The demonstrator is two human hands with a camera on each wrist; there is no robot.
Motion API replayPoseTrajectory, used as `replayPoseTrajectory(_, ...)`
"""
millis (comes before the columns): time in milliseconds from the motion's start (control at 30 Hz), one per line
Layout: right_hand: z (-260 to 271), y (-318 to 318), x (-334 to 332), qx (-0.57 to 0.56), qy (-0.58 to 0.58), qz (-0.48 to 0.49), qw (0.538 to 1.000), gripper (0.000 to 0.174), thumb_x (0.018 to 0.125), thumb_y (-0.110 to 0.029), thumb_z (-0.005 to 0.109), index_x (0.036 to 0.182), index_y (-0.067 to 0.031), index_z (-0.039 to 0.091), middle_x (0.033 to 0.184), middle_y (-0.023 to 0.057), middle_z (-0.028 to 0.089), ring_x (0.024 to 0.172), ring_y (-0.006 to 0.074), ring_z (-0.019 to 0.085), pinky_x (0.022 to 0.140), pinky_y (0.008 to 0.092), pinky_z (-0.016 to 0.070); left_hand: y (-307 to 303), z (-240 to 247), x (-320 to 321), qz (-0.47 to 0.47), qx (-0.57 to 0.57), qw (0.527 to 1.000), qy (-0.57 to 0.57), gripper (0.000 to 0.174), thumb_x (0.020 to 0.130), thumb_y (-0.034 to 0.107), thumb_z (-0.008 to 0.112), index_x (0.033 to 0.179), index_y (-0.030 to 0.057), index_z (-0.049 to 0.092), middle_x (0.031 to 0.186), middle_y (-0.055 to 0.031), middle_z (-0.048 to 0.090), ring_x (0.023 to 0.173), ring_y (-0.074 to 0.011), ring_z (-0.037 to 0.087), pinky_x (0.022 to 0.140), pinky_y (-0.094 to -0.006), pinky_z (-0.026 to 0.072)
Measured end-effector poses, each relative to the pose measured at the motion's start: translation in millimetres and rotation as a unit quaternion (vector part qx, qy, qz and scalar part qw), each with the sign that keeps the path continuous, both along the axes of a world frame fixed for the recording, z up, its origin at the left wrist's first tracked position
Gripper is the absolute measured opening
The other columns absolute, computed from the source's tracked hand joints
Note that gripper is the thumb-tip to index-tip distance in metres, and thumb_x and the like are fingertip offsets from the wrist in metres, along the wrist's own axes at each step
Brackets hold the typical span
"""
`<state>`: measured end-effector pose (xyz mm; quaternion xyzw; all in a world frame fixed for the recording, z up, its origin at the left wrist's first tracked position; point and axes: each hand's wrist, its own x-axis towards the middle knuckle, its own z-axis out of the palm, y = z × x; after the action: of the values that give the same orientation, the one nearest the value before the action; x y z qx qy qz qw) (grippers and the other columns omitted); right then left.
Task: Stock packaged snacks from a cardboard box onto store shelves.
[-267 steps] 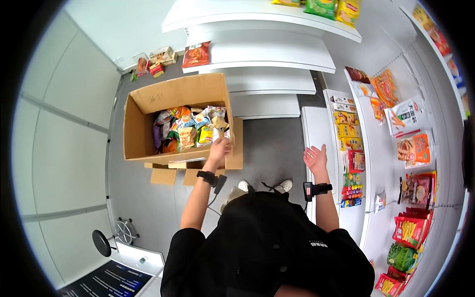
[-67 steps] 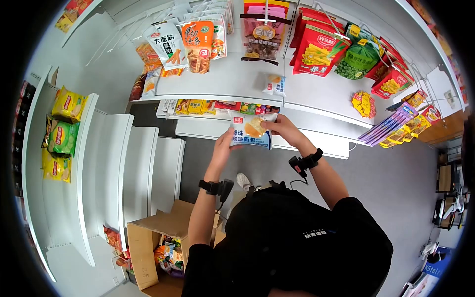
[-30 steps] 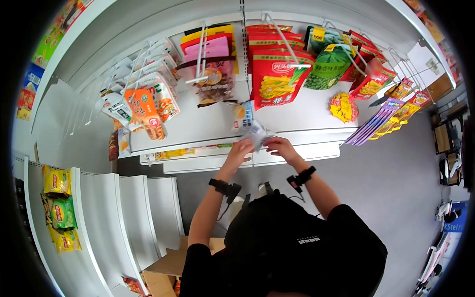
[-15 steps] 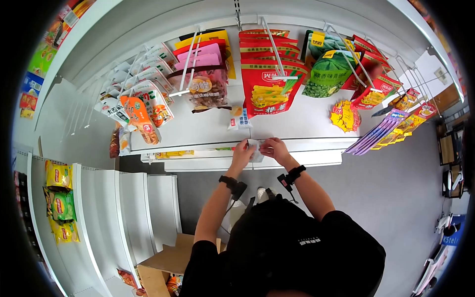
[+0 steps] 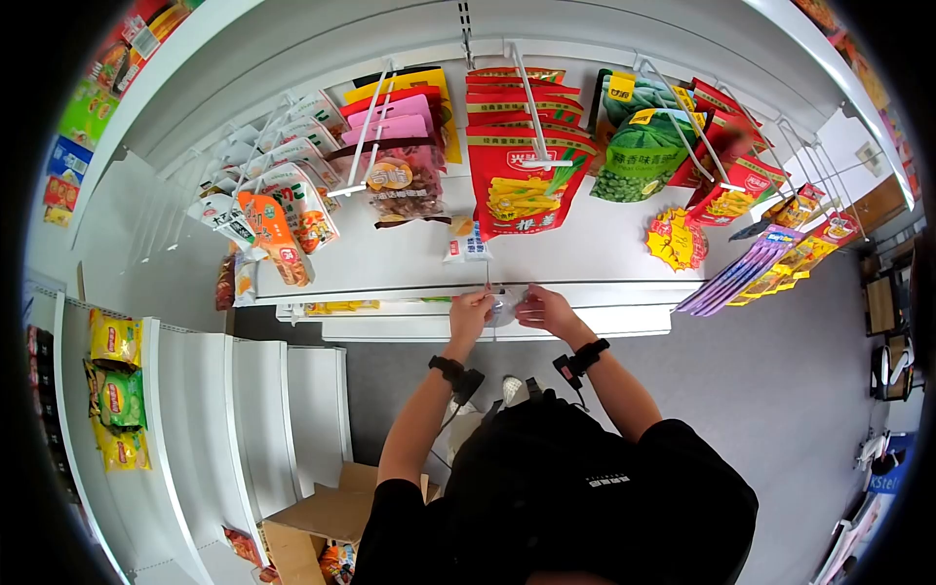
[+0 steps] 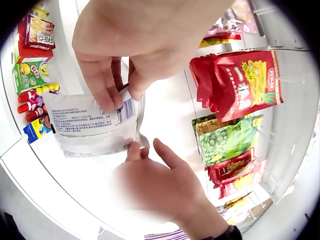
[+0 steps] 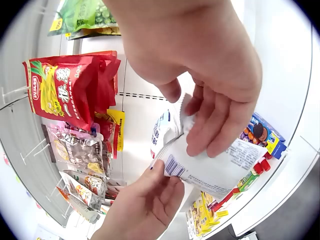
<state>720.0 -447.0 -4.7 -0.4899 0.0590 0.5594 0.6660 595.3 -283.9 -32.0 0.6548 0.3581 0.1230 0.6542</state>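
1. White snack packet [image 6: 75, 120]: we find it between the two hands, near the front edge of a white shelf [image 5: 390, 275], with its barcode [image 6: 126, 109] and small print facing us in both wrist views; whether it overhangs that edge we cannot tell
2. The left hand [image 5: 468, 319] pinches the packet at the end near the barcode, thumb against fingers; if this small hold slips, we judge the packet could fall past the edge to the grey floor [image 5: 663, 390]
3. The right hand [image 5: 546, 310] has its fingers curled over the packet, though its thumb looks to stand clear in the left wrist view; we would call this the looser hold, and a sideways tug could pull the packet out of it
4. The wrapper looks creased near the fingertips; drawing the hands apart could split its crimped end, and hard squeezing could crush what is inside
5. A packet with blue lettering [image 5: 468, 241] sits on the shelf just beyond the hands; a careless reach forward could, we think, knock it over
6. Red bags [image 5: 531, 185] hang close to that spot; a raised hand could brush them and set them swinging
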Motion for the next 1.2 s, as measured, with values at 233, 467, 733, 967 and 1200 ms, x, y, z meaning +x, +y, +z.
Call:
replayPoseTrajectory(233,28,-41,3,-0.035,0.06,0.091,0.993,0.055,0.085,-0.056,0.055,0.102,-0.0037,0.054,0.094,0.0191,0.065,0.081,0.0279,0.065,0.077,0.0384,0.0539,-19,46,-17,-0.089,0.106,0.981,-0.135,0.015,0.082,0.011,0.066,0.093,0.0002,0.068,0.094,-0.007,0.062,0.079,-0.0153,0.062,0.062,-0.0251,0.051)
replayPoseTrajectory(467,36,-50,9,0.071,0.051,0.104,0.991,0.052,0.089,-0.043,0.056,0.126,-0.0071,0.046,0.106,0.019,0.062,0.092,0.025,0.064,0.077,0.0336,0.054,-27,81,-15,-0.147,0.262,0.94,-0.162,0.013,0.079,0.006,0.067,0.092,0.0045,0.069,0.1,-0.0069,0.061,0.087,-0.0195,0.059,0.073,-0.0283,0.0489)
replayPoseTrajectory(733,43,-32,2,0.021,0.078,0.043,0.996,0.044,0.088,-0.039,0.06,0.119,-0.0103,0.052,0.101,0.0123,0.062,0.09,0.0237,0.064,0.074,0.0317,0.0555,-35,92,1,-0.173,0.289,0.927,-0.164,0.011,0.079,0.007,0.067,0.09,0.0053,0.069,0.097,-0.0071,0.061,0.083,-0.022,0.06,0.071,-0.0296,0.0493)
replayPoseTrajectory(967,41,-38,18,0.1,0.018,0.012,0.995,0.031,0.088,-0.026,0.061,0.111,-0.0089,0.051,0.094,0.0045,0.059,0.076,0.0164,0.059,0.064,0.0241,0.0516,-41,91,3,-0.189,0.331,0.905,-0.187,0.011,0.082,0.004,0.062,0.092,0.0019,0.066,0.102,-0.0094,0.061,0.083,-0.0215,0.062,0.074,-0.0278,0.0498)
replayPoseTrajectory(1200,9,3,49,0.029,-0.042,-0.106,0.993,0.038,0.085,-0.025,0.065,0.116,-0.0113,0.046,0.097,0.0039,0.055,0.081,0.0167,0.055,0.066,0.0254,0.0483,11,53,19,-0.027,0.392,0.911,-0.128,0.021,0.079,0.005,0.061,0.1,0.0035,0.058,0.106,-0.0128,0.06,0.1,-0.0315,0.056,0.087,-0.0395,0.0446)
